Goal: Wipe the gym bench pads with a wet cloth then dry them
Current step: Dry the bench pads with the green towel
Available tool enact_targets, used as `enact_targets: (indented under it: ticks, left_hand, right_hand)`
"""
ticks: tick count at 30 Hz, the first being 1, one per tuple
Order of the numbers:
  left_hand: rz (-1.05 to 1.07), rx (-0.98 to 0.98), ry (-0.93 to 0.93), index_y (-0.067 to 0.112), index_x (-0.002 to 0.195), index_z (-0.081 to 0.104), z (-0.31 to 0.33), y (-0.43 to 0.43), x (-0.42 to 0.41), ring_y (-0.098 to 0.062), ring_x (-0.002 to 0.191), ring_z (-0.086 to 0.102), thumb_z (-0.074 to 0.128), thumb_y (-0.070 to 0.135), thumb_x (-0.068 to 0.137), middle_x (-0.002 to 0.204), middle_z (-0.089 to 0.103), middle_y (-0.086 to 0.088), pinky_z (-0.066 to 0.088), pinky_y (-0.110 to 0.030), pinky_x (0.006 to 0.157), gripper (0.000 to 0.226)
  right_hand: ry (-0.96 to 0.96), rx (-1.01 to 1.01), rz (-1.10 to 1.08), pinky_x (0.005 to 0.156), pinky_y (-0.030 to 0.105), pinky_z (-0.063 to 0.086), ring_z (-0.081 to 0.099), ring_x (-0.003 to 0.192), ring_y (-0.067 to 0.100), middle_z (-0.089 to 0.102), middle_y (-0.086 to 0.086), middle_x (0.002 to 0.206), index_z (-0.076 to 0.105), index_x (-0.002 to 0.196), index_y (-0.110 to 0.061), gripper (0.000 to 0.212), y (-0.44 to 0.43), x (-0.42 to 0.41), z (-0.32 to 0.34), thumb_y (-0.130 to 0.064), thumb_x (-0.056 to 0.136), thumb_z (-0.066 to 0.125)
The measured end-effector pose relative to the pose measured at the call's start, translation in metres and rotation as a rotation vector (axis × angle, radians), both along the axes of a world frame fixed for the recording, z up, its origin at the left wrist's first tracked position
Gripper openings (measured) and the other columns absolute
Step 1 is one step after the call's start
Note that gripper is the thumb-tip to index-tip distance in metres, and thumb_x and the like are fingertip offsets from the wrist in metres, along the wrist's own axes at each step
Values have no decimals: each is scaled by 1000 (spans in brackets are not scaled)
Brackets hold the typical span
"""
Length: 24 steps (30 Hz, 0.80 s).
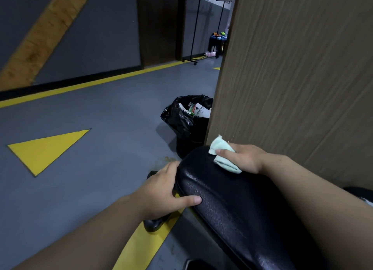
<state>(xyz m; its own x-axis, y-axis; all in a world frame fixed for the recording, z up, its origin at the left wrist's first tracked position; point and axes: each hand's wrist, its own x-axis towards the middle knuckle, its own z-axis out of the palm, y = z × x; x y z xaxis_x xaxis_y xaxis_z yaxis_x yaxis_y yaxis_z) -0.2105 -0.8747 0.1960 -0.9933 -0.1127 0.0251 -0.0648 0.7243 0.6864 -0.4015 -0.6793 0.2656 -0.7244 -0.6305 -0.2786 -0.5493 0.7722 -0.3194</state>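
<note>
The bench pad (pixel 232 205) is showing pebbled black; the cloth (pixel 222 154) at its twelve o'clock end is looking pale mint. At nine o'clock, a yellow triangle (pixel 46 148) is marking the grey floor (pixel 101 118).

A right hand (pixel 244 158) holds a folded pale green cloth (pixel 222 155) on the far end of a black bench pad (pixel 232 209), while the left hand (pixel 167 191) grips the pad's left edge. A black-bagged bin (pixel 185 126) stands beyond on grey floor (pixel 101 118).
</note>
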Motion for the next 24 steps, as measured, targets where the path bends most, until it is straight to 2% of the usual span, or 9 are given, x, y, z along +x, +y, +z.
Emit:
enact_targets:
  ticks: [2,5,7,9,11,14,19,22,24]
  left_hand:
    - [9,-17,-11,39,143,23,0,-1,-2,-4,125,45,60,87,63,138,43,18,42,-35,105,100]
    - [28,-58,-30,36,143,24,0,-1,-3,-8,125,45,56,89,62,137,42,16,42,-37,104,102]
    - [40,-107,-16,33,141,29,1,0,-3,-10,123,44,47,91,64,133,43,13,41,-37,102,98]
    - [48,-169,25,31,137,33,2,0,-4,-12,121,44,33,93,67,130,43,12,38,-37,102,94]
    - [55,-239,74,30,140,32,4,1,-5,-14,125,40,23,95,70,134,40,11,33,-41,108,96]
    - [67,-327,112,25,146,27,8,8,-6,-15,135,30,16,94,72,145,33,8,19,-47,119,102]
    - [37,-424,111,24,152,24,13,27,-10,-16,146,18,12,91,75,155,24,5,5,-47,123,102]
    - [31,-450,127,26,149,31,19,39,-12,-16,147,16,10,88,77,155,23,4,4,-48,123,97]
    - [10,-456,186,26,142,43,27,51,-13,-15,145,21,6,85,80,153,29,5,11,-45,123,93]
  right_hand:
    - [22,34,-12,101,29,33,50,127,15,57,-13,135,42,138,-51,57,21,0,1,-76,89,26]
    - [90,89,-56,102,37,38,53,117,16,59,-13,118,51,124,-51,70,51,2,3,-87,76,16]
    - [149,103,-84,101,39,37,51,115,17,55,-13,111,51,122,-47,73,67,7,3,-87,74,13]
    - [210,118,-102,100,36,32,46,120,17,53,-11,120,46,134,-41,70,80,15,2,-81,83,17]
    - [265,123,-110,106,36,27,38,132,18,46,-7,141,35,147,-34,74,90,25,1,-76,88,19]
    - [279,124,-125,120,37,12,16,149,19,19,-1,162,15,157,-24,85,102,45,-1,-75,89,17]
    - [276,118,-89,123,40,-3,-8,152,21,-8,5,165,1,158,-19,112,117,96,-3,-85,68,-4]
    - [294,128,-66,122,41,-8,-17,150,21,-16,5,164,-5,157,-18,103,127,126,-6,-83,77,0]
    - [313,141,-86,122,43,-9,-19,150,23,-19,7,163,-6,157,-17,95,129,144,-8,-78,85,4]
